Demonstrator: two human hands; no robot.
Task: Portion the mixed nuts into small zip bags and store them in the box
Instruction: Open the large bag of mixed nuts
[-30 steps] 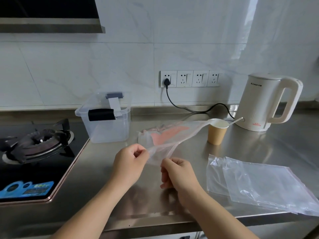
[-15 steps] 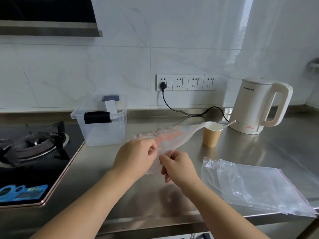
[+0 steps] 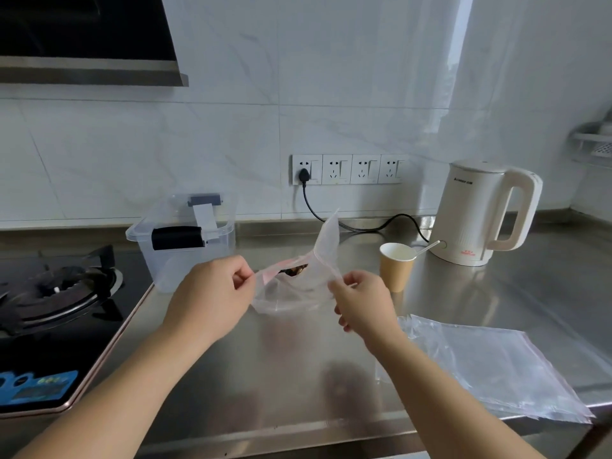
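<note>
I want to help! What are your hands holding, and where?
Both hold one small clear plastic zip bag: left hand pinches its left top edge, right hand its right.

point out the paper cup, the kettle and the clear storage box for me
paper cup (image 3: 395, 273), head view, on its brown side wall
kettle (image 3: 463, 213), head view, on its white body
clear storage box (image 3: 222, 241), head view, on its right side wall

We see the box (image 3: 185, 240) far left on the counter (image 3: 496, 293), beside the stove (image 3: 56, 293). The cup (image 3: 396, 267) stands before the kettle (image 3: 480, 212) at the right. The spare bags (image 3: 490, 362) lie near right.
</note>
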